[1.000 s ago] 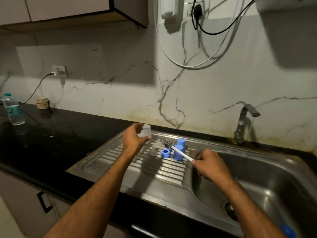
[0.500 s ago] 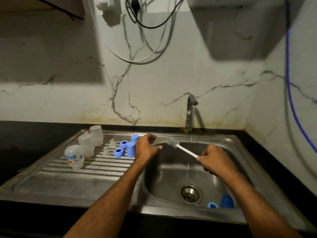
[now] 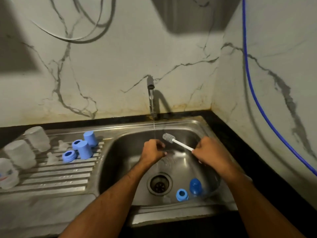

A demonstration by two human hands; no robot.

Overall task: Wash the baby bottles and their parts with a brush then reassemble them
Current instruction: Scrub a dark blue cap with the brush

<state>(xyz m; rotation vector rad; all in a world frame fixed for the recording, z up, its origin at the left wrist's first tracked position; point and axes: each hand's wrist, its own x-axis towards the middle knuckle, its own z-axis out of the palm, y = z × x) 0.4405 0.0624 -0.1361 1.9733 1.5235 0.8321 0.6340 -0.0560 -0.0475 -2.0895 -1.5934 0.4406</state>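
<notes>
bottles [image 3: 36,139] – three, drainboard; blue caps [image 3: 85,149] three; blue rings [image 3: 69,156] three; right hand [image 3: 211,152] grips brush [image 3: 178,143]; left hand [image 3: 153,152] curled – contents unclear.

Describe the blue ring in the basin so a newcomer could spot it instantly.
Look inside the steel sink basin, just right of the drain. The blue collar ring lies there, short and open-holed, unlike the taller, closed, darker blue cap beside it.
</notes>
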